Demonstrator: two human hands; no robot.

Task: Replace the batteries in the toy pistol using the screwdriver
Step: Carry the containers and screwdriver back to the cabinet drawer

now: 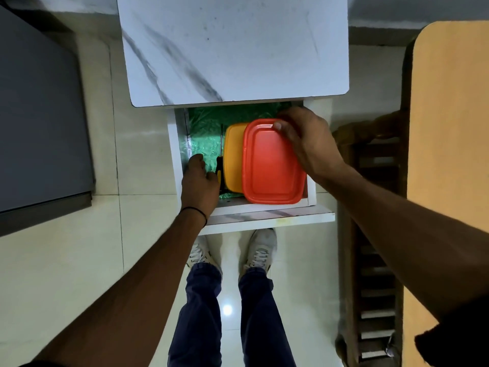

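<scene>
Overhead, we log a white marble-patterned tabletop [232, 49] with a drawer [267, 217] standing open beneath its near edge. The drawer floor carries a crinkled green liner [206, 123]. On the liner's right half sits a red container [272, 165], lid up, overlapping the right side of a yellow container [232, 160]. The right hand [304, 141] grips the red container at its far right corner: the thumb presses on top of the lid rim and the other fingers curl over the far edge, tips hidden behind it. The left hand [198, 181] sits in the drawer's near left corner, its back toward the camera and its fingers curled downward; the thumb lies against the screwdriver [219, 169]. We cannot tell whether the fingers close round it. The screwdriver lies on the liner along the yellow container's left side, black-and-yellow handle toward the drawer front, thin shaft pointing to the back. A thin black band [194, 211] circles the left wrist.
</scene>
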